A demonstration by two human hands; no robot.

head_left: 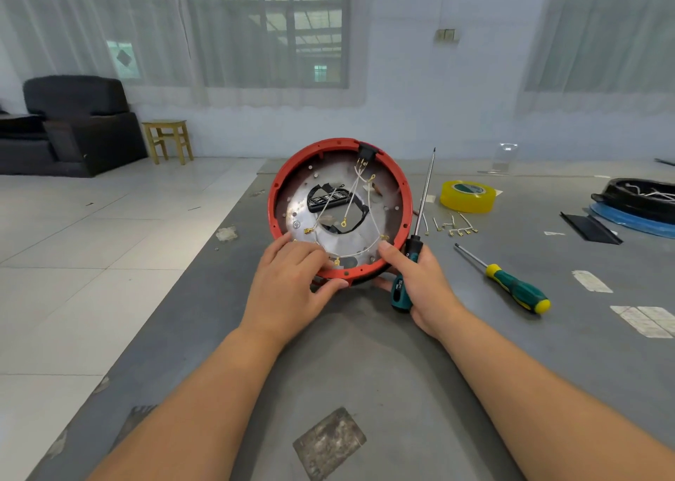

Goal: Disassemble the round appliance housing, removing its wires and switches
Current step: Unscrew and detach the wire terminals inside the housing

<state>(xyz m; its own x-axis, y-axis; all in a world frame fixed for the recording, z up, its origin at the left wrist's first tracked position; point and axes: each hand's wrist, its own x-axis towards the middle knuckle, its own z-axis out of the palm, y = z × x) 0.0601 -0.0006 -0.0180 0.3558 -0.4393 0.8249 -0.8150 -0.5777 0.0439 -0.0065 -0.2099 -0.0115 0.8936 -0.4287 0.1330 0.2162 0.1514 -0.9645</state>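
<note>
Red round housing [272, 203] with white wires [359, 252], tilted between both hands.

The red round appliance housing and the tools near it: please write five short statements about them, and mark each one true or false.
1. The right hand holds a long black-and-green screwdriver with its shaft pointing up and away from the person. True.
2. The left hand lies flat on the grey table, apart from the red round appliance housing. False: it grips the housing's near rim.
3. Thin white wires with brass terminals are inside the housing. True.
4. The yellow tape roll lies inside the housing. False: it lies on the table, right of it.
5. A green-and-yellow screwdriver lies on the table, held by no hand. True.
</note>
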